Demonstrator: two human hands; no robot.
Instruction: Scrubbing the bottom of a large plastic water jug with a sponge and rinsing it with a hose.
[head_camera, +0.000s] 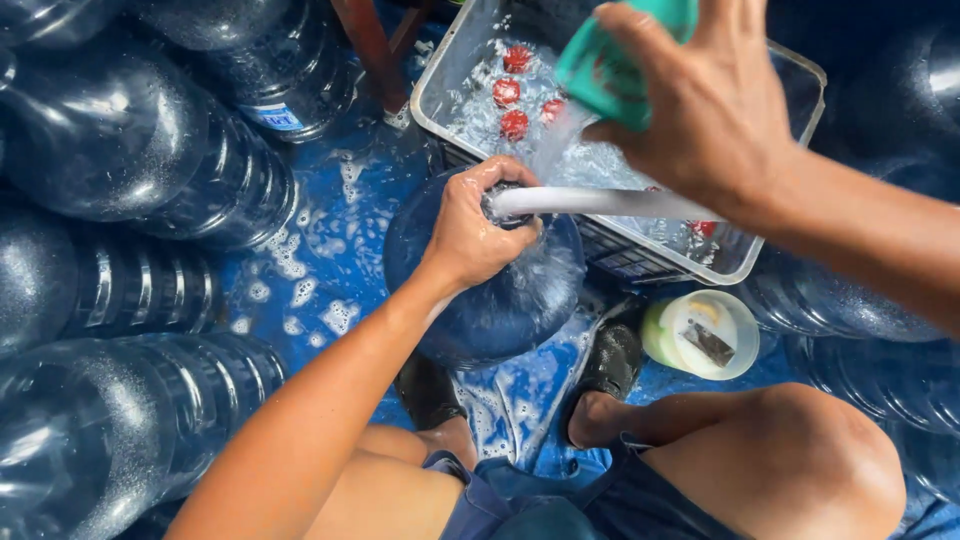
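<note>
The round, clear-blue plastic jug (490, 300) is standing upright on the wet, soapy blue floor (320, 250) between the person's feet. The left hand (475, 225) is gripping its neck, fingers wrapped tight beside a white pipe (600, 203). The right hand (700, 110) is clasping a teal cup (610, 60), pouring water over the jug. Behind, a clear tub (790, 75) is holding foamy water and red caps (507, 92). Ribbed jugs (120, 150) are lying around.
</note>
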